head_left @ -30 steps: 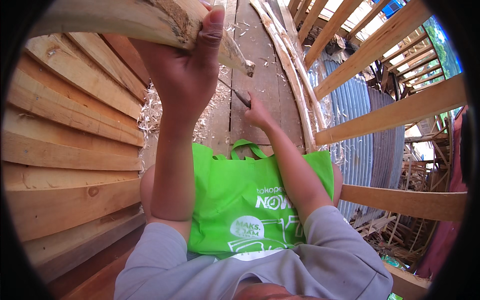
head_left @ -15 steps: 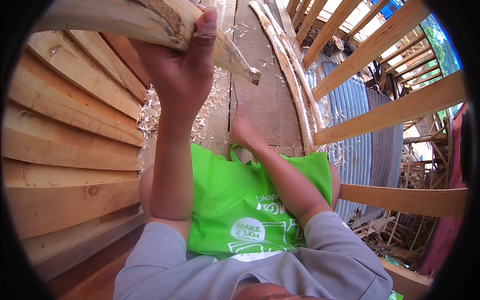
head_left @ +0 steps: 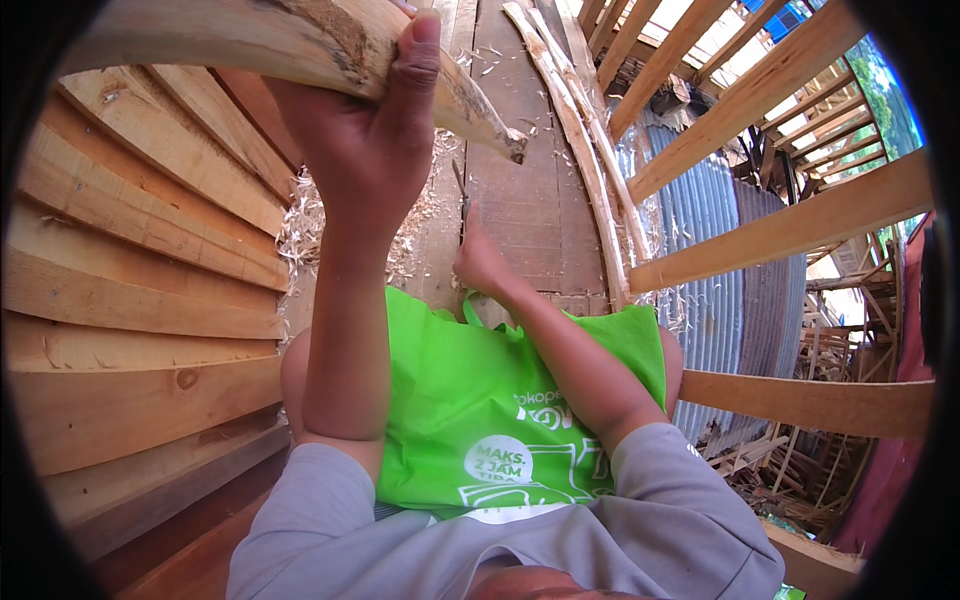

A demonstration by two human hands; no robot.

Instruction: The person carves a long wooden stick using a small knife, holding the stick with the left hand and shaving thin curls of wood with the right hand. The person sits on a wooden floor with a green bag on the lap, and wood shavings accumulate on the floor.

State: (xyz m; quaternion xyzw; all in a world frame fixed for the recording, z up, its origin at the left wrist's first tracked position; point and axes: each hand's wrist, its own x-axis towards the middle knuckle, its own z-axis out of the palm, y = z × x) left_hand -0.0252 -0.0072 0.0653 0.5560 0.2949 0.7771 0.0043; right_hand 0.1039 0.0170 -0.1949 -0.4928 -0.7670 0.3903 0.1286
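Observation:
A thick, peeled wooden pole (head_left: 230, 50) slants across the upper left and tapers to a rough dark tip at its right end. My left hand (head_left: 365, 140) is raised and closed round it, with the thumb over the near side. Lower and to the right, my right hand (head_left: 480, 258) is closed on a knife (head_left: 460, 182); only its thin dark blade shows, pointing away from me. The blade is apart from the pole. Over my lap lies a green cloth bag (head_left: 440, 400) with white print.
Pale wood shavings (head_left: 305, 235) lie in heaps on the plank floor (head_left: 515, 210). Two long peeled sticks (head_left: 590, 150) rest along the floor's right side. A board wall (head_left: 150, 320) stands at left; a slatted railing (head_left: 800, 215) at right has corrugated metal sheets (head_left: 700, 230) beyond it.
My right hand has shifted slightly left, and the knife blade has tilted a little left and farther up. My left hand still grips the pole in nearly the same place.

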